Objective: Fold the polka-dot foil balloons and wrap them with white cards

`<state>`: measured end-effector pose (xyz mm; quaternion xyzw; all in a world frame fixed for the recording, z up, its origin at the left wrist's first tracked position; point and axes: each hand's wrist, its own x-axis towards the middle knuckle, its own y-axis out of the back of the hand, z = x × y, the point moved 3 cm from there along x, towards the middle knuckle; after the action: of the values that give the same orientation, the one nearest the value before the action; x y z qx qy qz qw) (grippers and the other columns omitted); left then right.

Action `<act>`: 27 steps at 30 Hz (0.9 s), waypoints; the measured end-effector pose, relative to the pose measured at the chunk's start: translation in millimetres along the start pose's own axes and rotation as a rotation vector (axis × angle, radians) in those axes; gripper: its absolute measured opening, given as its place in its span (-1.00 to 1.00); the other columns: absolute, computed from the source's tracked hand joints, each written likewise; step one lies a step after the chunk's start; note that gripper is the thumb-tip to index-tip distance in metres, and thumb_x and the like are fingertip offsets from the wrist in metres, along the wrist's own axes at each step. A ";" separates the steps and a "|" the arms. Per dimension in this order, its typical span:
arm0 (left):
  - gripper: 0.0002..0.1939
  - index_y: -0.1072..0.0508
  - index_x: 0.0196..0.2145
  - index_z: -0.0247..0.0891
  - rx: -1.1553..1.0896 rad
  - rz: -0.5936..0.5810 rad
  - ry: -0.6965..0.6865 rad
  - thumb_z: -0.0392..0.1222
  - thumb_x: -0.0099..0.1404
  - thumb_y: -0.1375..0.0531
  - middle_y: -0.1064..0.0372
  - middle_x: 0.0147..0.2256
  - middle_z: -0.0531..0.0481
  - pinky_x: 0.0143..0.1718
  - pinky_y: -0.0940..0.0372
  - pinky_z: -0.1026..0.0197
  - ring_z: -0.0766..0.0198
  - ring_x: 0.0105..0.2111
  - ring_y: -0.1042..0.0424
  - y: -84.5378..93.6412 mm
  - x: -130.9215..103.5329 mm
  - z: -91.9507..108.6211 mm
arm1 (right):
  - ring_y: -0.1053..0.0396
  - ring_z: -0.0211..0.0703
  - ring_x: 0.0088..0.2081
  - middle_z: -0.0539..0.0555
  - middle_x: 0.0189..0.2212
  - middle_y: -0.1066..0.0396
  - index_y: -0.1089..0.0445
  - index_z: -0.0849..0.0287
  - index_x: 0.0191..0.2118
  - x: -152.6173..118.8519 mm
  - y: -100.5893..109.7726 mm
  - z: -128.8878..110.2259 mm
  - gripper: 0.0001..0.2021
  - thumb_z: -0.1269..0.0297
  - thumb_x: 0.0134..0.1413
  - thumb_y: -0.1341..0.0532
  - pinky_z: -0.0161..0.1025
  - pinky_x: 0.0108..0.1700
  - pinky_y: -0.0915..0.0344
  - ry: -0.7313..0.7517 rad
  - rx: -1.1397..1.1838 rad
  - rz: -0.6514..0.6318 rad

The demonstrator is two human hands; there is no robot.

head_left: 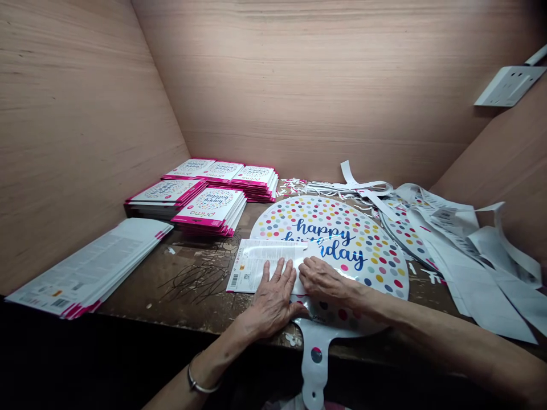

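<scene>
A printed card sleeve (248,267) with a barcode and small text lies on a round foil balloon (384,256) with coloured dots and "happy birthday" lettering. My left hand (276,293) rests flat on the sleeve, fingers spread. At the sleeve's right end is my right hand (322,279), its fingers curled and pressed together. What they pinch, if anything, is hidden. The balloon's white neck (315,364) hangs over the table's front edge.
Stacks of pink-edged packets (209,208) stand at the back left. A pile of printed sleeves (94,267) lies at the left edge. White paper strips (482,273) and more dotted balloons (405,230) heap up on the right. Wooden panels enclose the table (188,285); a socket (508,85) hangs upper right.
</scene>
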<state>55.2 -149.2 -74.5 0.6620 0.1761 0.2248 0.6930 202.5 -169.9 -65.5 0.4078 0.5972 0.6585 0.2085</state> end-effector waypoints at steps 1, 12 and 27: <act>-0.29 -0.05 0.19 -0.44 -0.004 -0.007 0.000 0.19 0.30 0.12 0.11 0.21 -0.32 0.14 0.24 -0.24 -0.13 0.22 0.20 1.4 0.1 0.4 | -0.27 -0.02 -0.23 0.18 -0.31 -0.34 -0.36 0.24 -0.25 0.8 1.8 -6.3 -0.77 0.53 0.06 0.01 -0.05 -0.11 -0.22 0.050 -0.087 -0.017; -0.26 -0.05 0.19 -0.41 -0.074 0.025 -0.044 0.23 0.26 0.08 0.08 0.20 -0.31 0.15 0.26 -0.24 -0.08 0.23 0.21 0.9 -4.9 -5.1 | -0.28 -0.20 -0.50 0.18 -0.55 -0.34 -0.38 0.35 -0.48 45.2 40.9 68.7 -0.71 0.62 0.05 0.05 -0.24 -0.43 -0.25 -0.084 -0.205 0.039; -0.23 -0.33 -0.05 -0.46 -0.141 0.128 -0.219 0.26 -0.01 -0.21 -0.28 -0.04 -0.39 0.12 0.04 -0.24 -0.13 0.08 -0.16 34.4 -51.8 -9.4 | -0.16 0.10 0.00 0.32 -0.04 -0.26 -0.28 0.32 -0.04 -26.8 21.3 -43.7 -0.54 0.03 0.07 -0.10 0.12 0.11 0.00 -0.078 0.046 -0.122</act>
<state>4.0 -168.8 -43.6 0.6420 0.0404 0.2067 0.7372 188.3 -221.5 -50.9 0.4008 0.6273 0.6142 0.2620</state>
